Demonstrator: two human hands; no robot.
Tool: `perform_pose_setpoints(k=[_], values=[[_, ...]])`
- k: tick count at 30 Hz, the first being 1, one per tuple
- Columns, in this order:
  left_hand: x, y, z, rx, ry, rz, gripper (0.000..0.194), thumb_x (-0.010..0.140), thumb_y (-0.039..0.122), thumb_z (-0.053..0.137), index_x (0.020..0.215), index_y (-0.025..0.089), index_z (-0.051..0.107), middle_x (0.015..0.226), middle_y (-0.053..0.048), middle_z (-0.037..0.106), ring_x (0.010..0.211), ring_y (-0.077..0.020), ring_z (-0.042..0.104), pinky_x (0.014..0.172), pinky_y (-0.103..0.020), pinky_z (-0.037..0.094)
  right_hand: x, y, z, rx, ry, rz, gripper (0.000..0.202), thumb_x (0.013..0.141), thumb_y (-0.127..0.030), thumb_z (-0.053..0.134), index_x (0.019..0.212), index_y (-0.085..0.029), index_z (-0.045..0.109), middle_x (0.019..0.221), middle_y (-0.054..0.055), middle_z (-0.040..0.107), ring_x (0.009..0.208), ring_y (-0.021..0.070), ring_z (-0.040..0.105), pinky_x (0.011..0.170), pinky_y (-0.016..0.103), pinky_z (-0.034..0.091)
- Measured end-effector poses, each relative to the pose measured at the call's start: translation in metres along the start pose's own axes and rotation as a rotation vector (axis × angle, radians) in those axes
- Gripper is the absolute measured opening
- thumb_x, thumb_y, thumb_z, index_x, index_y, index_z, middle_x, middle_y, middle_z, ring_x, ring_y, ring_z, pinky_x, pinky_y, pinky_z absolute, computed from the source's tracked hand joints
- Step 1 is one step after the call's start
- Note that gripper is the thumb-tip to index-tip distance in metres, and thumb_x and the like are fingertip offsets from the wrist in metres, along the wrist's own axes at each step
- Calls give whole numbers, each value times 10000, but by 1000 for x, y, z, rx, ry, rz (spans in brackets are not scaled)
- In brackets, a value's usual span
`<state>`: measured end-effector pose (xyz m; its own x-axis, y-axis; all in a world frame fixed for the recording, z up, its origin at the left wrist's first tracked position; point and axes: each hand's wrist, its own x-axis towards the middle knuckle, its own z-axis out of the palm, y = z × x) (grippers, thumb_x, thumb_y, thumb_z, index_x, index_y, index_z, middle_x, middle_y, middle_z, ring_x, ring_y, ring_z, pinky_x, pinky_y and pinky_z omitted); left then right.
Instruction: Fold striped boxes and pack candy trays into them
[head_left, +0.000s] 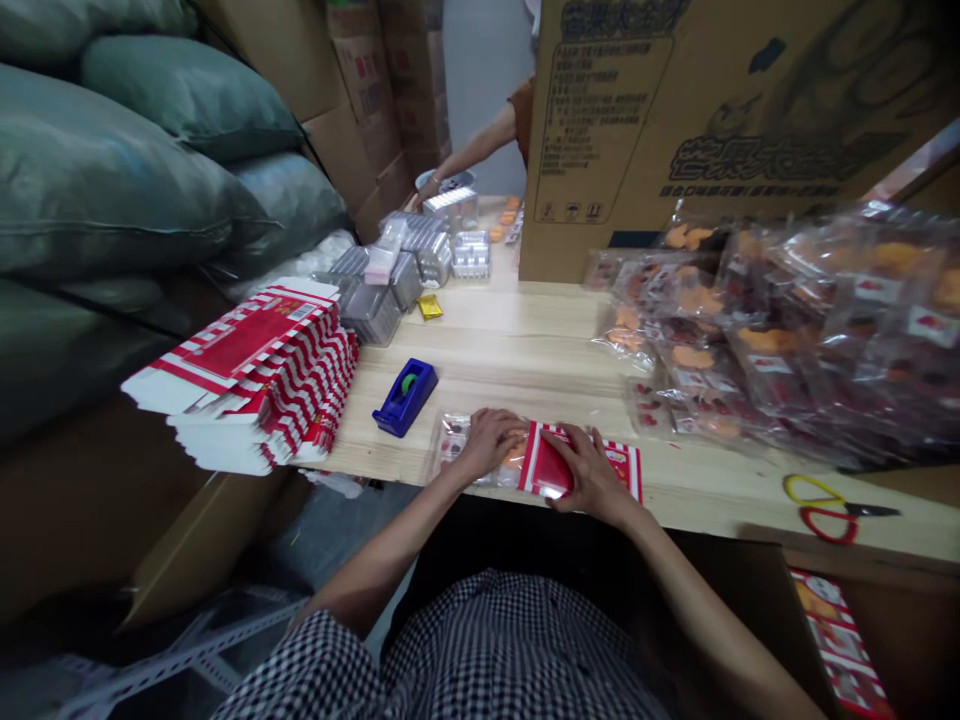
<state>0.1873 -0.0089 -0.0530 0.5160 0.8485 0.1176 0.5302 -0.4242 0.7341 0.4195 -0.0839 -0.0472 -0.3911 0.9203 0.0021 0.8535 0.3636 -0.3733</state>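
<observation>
At the table's front edge lies a red-and-white striped carton (541, 462), with a transparent plastic pack (452, 440) of orange and dark red pieces at its left end. Part of the pack shows beside the carton's left edge; whether it reaches inside is hidden. My left hand (493, 440) grips the pack close to that edge, fingers bent over its top. Across the carton's top, my right hand (589, 468) holds it, with thumb and fingers apart on either side of it. Behind my left hand stands a blue tape dispenser (406, 397) with green tape.
Striped cartons (259, 350) are stacked at the left. Filled transparent packs (772, 330) pile up at the right, near yellow-and-red scissors (825, 508). Plastic trays (375, 290), a yellow packet (430, 307) and a big cardboard box (600, 140) stand farther back. Another person's arm (480, 145) reaches in there.
</observation>
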Motion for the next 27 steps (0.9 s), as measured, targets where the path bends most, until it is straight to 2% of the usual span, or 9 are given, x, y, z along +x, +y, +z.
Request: perform_pose_setpoints(k=[3, 6, 9, 12, 15, 18, 20, 23, 27], values=[[3, 2, 4, -54, -31, 45, 201, 919, 311, 608, 1058, 248, 739, 1171, -70, 695, 1153, -212, 576, 1128, -426, 228, 0, 1, 0, -13, -7, -2, 1103, 568, -407, 802, 1531, -259, 286, 1520, 177, 314, 1452, 375, 260, 1197, 599, 40], [-2, 5, -4, -86, -4, 53, 193, 900, 273, 628, 1063, 233, 723, 1181, -72, 700, 1170, -223, 582, 1181, -468, 144, -1, 1, 0, -6, -10, -14, 1082, 588, -414, 786, 1531, -244, 286, 1524, 184, 310, 1452, 382, 256, 1194, 601, 42], [-21, 3, -29, -47, 216, -45, 299, 891, 301, 631, 1174, 210, 661, 1259, -108, 652, 1248, -257, 525, 1190, -466, 173, -1, 2, 0, 13, 6, -8, 1051, 608, -421, 766, 1527, -244, 289, 1528, 184, 303, 1444, 391, 262, 1188, 611, 43], [-49, -9, -55, 44, 434, -262, 364, 896, 315, 603, 1235, 184, 617, 1285, -142, 600, 1265, -287, 477, 1148, -434, 266, 1, 3, 1, 20, 14, -10, 1044, 610, -425, 766, 1523, -237, 295, 1525, 185, 293, 1438, 396, 266, 1186, 617, 31], [-66, -22, -62, -15, 377, -432, 327, 844, 307, 654, 1145, 180, 666, 1149, -132, 643, 1150, -291, 537, 1063, -396, 363, 3, 3, 1, 15, 6, -16, 1044, 610, -424, 767, 1522, -237, 296, 1518, 185, 299, 1439, 394, 267, 1186, 619, 37], [-64, -21, -47, -130, 300, -466, 318, 832, 325, 669, 1106, 166, 694, 984, -98, 694, 940, -245, 617, 897, -328, 460, 3, 0, 0, -1, 2, -12, 1042, 607, -423, 772, 1520, -231, 308, 1511, 191, 308, 1440, 390, 273, 1187, 615, 40], [-56, -10, -32, -177, 270, -433, 335, 859, 339, 643, 1135, 157, 697, 965, -84, 720, 872, -220, 639, 834, -297, 476, 3, -3, -1, -14, 5, -11, 1033, 608, -415, 775, 1515, -220, 323, 1507, 199, 314, 1443, 388, 272, 1188, 610, 34], [-45, 12, -18, -219, 238, -325, 351, 921, 351, 568, 1201, 181, 694, 1063, -83, 731, 949, -221, 650, 876, -287, 467, 1, -6, -1, -20, 14, -1, 1023, 619, -421, 773, 1516, -222, 324, 1503, 199, 325, 1443, 384, 274, 1187, 610, 36], [-41, 24, -20, -191, 120, -212, 341, 969, 323, 478, 1177, 202, 719, 1069, -94, 726, 1000, -228, 638, 930, -311, 456, -1, -5, 0, -10, 26, 16, 1030, 629, -440, 766, 1526, -234, 304, 1505, 193, 331, 1440, 383, 282, 1182, 616, 48]])
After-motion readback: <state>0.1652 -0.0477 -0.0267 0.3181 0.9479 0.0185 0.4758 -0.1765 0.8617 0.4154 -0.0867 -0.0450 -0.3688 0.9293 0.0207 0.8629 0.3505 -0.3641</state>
